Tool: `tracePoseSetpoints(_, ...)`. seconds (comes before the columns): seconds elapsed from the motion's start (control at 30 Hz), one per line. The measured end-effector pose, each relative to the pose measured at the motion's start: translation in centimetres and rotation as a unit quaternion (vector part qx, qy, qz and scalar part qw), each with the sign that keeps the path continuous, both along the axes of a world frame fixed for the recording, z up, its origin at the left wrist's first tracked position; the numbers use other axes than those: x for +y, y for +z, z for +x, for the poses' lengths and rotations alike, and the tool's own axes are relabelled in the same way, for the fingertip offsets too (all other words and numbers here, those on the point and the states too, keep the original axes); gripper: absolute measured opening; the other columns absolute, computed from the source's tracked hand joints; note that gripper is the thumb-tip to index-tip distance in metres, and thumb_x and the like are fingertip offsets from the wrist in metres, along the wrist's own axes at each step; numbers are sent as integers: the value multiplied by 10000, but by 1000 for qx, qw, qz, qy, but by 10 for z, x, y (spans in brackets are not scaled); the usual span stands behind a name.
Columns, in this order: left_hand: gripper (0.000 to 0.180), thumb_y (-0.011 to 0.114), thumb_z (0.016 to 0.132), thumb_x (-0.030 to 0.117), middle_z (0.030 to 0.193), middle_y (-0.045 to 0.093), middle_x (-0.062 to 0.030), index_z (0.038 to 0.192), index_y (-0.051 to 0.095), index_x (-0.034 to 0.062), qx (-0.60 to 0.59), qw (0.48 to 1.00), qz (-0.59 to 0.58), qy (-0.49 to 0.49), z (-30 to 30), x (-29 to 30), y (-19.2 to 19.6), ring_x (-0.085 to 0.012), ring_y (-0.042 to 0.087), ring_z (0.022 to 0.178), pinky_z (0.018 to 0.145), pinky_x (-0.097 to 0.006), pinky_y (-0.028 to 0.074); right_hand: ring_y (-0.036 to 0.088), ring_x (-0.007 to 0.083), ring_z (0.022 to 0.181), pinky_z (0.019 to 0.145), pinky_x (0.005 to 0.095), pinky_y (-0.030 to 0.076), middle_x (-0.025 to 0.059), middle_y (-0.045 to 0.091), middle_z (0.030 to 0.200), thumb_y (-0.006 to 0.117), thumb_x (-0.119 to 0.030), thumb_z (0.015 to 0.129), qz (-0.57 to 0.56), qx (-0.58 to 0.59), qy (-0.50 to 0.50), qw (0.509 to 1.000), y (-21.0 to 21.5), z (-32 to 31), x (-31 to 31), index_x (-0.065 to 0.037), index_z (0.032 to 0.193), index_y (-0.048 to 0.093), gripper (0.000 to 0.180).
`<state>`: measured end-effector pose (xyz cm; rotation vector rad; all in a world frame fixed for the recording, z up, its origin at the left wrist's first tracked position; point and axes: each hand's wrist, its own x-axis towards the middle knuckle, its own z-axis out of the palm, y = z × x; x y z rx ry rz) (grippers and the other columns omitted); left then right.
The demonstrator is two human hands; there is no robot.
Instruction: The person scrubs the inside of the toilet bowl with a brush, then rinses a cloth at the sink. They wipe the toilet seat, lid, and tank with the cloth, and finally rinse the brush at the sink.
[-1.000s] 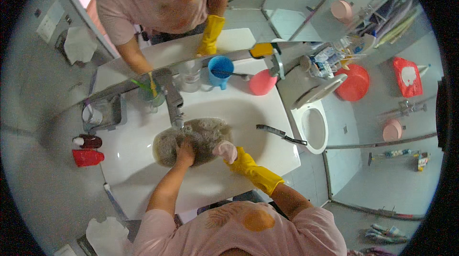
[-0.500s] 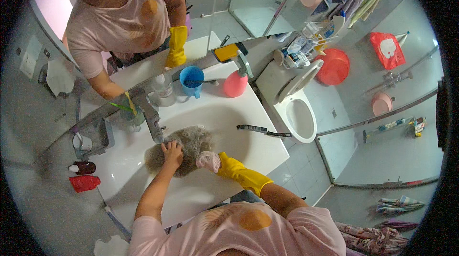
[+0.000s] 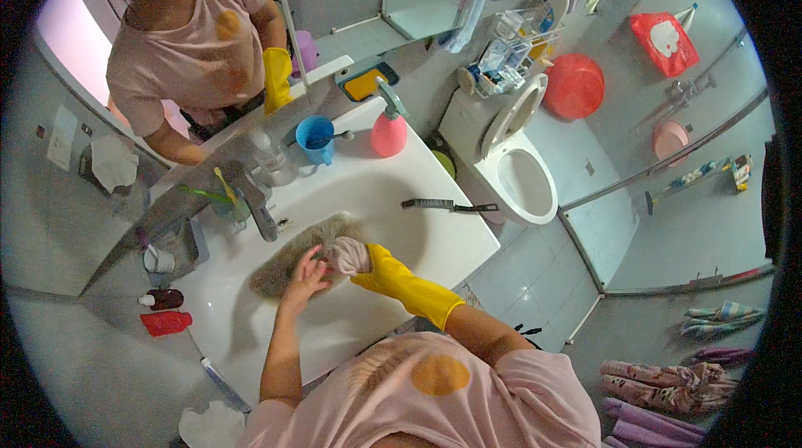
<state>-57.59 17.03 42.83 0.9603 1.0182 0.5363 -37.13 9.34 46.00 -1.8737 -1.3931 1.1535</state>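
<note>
My right hand point(image 3: 380, 274), in a long yellow rubber glove, grips a bunched, pale pinkish cloth point(image 3: 347, 256) over the sink. Close against the cloth's left side is my bare left hand point(image 3: 307, 281), its fingers apart; whether the fingertips touch the cloth I cannot tell. Murky grey, foamy water point(image 3: 280, 268) lies in the white washbasin point(image 3: 393, 235) below both hands. The metal tap point(image 3: 261, 212) stands just beyond my left hand. A slim black brush point(image 3: 447, 205) rests across the basin's right side.
Along the back ledge stand a toothbrush cup point(image 3: 230, 210), a clear bottle point(image 3: 272, 162), a blue mug point(image 3: 316, 140) and a pink spray bottle point(image 3: 388, 132). A red packet point(image 3: 167, 323) and a dark bottle point(image 3: 163, 299) sit at left. The toilet point(image 3: 525, 180) is right of the basin.
My left hand has left the tap and come toward me, beside the cloth. The gloved right hand has brought the cloth nearer to it. The whole view has shifted slightly.
</note>
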Motion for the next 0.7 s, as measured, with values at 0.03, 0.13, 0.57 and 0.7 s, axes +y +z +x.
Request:
tracePoseSetpoints(0.03,462,664,851,147,1087,561,-67,1261,459,92,-10,998,54,-34,5,-5,2,-157,549,981,790,-314,480,607,274,937,803,352,480,174,590,1065,768,-266,723,25,6,22,999,0,-1,-3,-14,1234,446,654)
tracePoseSetpoints(0.13,490,644,813,19,1060,543,-49,1254,446,98,-4,989,145,19,23,-17,8,-149,570,897,739,-276,492,599,190,851,720,317,491,102,620,986,747,-230,757,-82,345,-93,930,39,3,-15,-21,1205,491,557)
tracePoseSetpoints(0.57,492,586,661,-134,1074,570,-141,1114,545,53,108,746,654,-66,204,-147,187,-276,575,980,787,-331,502,605,126,887,778,256,488,47,639,1016,638,-301,868,60,501,-187,843,137,218,-211,-52,1110,593,350)
tracePoseSetpoints(0.7,289,604,614,-115,910,604,-120,855,564,39,4,778,627,-15,276,-197,180,-278,600,841,736,-343,494,616,155,890,723,290,511,41,625,1031,593,-384,877,85,563,-309,762,84,301,-292,-109,1166,554,401)
